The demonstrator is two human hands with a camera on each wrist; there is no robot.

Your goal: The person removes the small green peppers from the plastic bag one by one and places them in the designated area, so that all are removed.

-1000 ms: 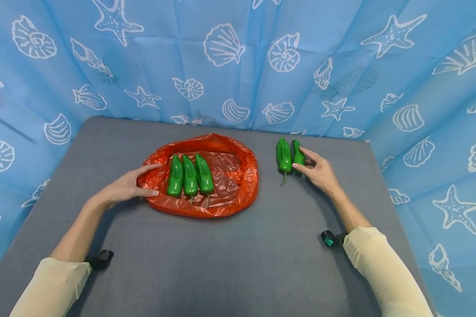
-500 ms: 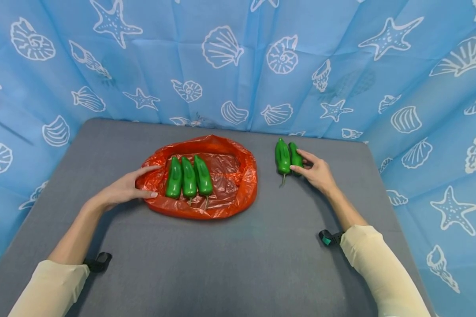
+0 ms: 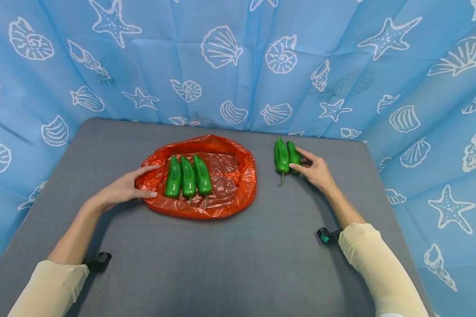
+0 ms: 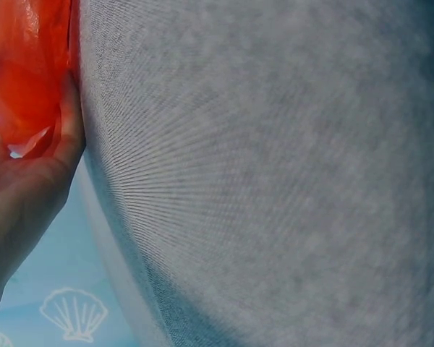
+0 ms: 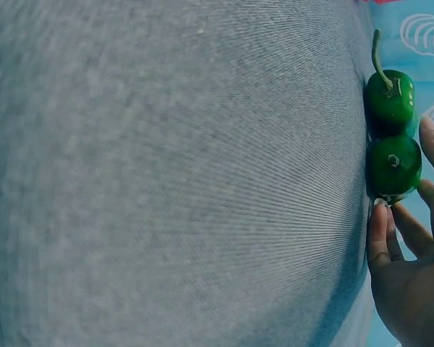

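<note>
An orange-red plastic bag (image 3: 243, 198) lies with its mouth spread wide, its rim standing up all round. Inside, toward its left end, three green peppers (image 3: 188, 178) lie side by side. My left hand (image 3: 123, 187) holds the bag's left end, with thumb and fingers spread along the rim; in the left wrist view the bag (image 4: 29, 79) sits between them. On the right, my right hand (image 3: 319, 174) grips a green pepper (image 3: 293, 154) between thumb and fingers. This pepper lies on the table against another green pepper (image 3: 281, 156), whose stem (image 5: 377, 54) shows in the right wrist view.
The grey table (image 3: 214, 268) has rounded far corners. A blue curtain (image 3: 238, 57) printed with white shells and starfish hangs behind it and along both sides. Black bands with small devices (image 3: 99, 262) sit on both wrists beside the cream sleeves (image 3: 49, 288).
My right hand has slid its pepper a little left, closing the gap to the pepper beside it. The left hand, the bag and the three peppers inside have stayed put.
</note>
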